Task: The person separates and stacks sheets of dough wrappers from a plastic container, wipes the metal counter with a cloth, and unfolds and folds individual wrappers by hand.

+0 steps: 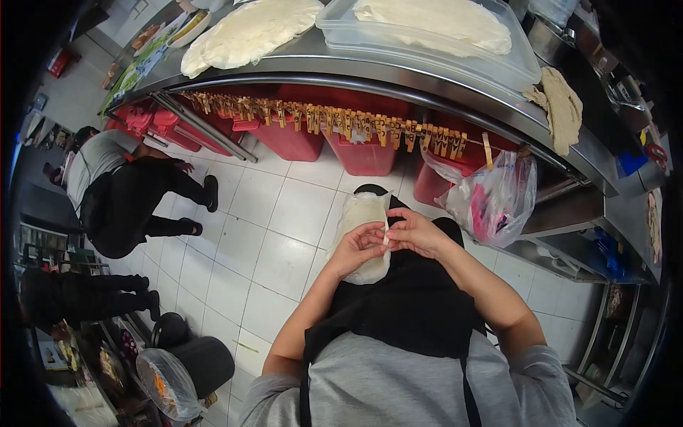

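Observation:
A pale, flat, roughly rectangular piece (pixel 363 210), like a folded dough sheet or a bag of it, hangs in front of my black apron (pixel 398 299). It may have a clear plastic wrapping, but I cannot make that out surely. My left hand (pixel 361 248) lies across the piece, its fingers closed on the right-hand edge. Pinching that same edge from the other side is my right hand (pixel 415 233), with thumb and fingertips close to the left ones. A narrow white strip of the edge shows between both sets of fingertips.
Ahead, a steel counter (pixel 299 71) carries a large pale sheet (pixel 249 35) and a clear plastic tub (pixel 427 53) holding another. Clothespins (pixel 348 122) line its underside above red bins (pixel 292 142). A plastic bag (pixel 498 196) hangs right. Two people (pixel 121 192) work at left.

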A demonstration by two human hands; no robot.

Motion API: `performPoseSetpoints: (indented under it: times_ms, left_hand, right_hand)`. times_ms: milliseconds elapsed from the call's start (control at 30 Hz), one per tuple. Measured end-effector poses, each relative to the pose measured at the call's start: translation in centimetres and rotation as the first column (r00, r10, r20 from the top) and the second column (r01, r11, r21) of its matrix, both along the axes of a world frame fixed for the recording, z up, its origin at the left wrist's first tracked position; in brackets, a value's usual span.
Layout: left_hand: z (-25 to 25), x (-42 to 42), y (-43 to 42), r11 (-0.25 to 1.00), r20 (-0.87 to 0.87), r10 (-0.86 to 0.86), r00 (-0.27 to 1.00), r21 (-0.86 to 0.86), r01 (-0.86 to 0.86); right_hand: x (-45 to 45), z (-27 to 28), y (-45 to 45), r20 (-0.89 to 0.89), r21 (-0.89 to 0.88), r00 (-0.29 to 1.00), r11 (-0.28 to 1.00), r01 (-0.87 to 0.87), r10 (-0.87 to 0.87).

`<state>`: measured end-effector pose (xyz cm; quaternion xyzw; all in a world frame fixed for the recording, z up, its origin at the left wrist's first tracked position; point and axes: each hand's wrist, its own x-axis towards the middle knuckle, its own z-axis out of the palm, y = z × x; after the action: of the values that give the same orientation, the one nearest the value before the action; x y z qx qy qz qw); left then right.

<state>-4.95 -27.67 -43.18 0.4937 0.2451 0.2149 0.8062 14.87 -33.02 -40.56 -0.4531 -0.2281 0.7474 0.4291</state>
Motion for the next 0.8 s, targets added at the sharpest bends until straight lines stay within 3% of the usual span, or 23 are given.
performPoseSetpoints:
  times_ms: [233, 300, 400, 500, 600, 800]
  left_hand:
    - [-0.9, -0.3, 0.1, 0.999, 0.020, 0.036, 0.999, -0.021, -0.036]
    - [-1.0, 0.2, -0.5, 0.989, -0.023, 0.108, 0.994, 0.102, -0.105]
    - [-0.4, 1.5, -1.4, 0.939, -0.154, 0.220, 0.963, 0.301, -0.167]
    - [-0.8, 2.1, -1.2, 0.897, -0.162, 0.297, 0.941, 0.385, -0.217]
    - [-1.2, 1.7, 0.0, 0.886, -0.144, 0.367, 0.919, 0.354, -0.298]
    - [0.7, -1.8, 2.9, 0.854, -0.196, 0.473, 0.859, 0.343, -0.392]
  right_hand:
    - [0.1, 0.1, 0.1, -0.001, -0.016, 0.999, 0.999, 0.036, -0.036]
    - [0.0, 0.0, 0.0, 0.014, -0.012, 0.999, 0.999, 0.049, -0.048]
    - [-0.3, -0.3, 0.2, 0.125, -0.004, 0.992, 1.000, 0.024, -0.023]
    - [-0.9, 0.1, 0.3, 0.469, 0.020, 0.883, 0.999, -0.028, 0.016]
    - [-0.5, -0.1, 0.3, 0.465, 0.002, 0.884, 0.998, 0.055, -0.049]
    - [0.1, 1.4, 0.3, 0.223, 0.040, 0.971, 0.996, 0.080, -0.087]
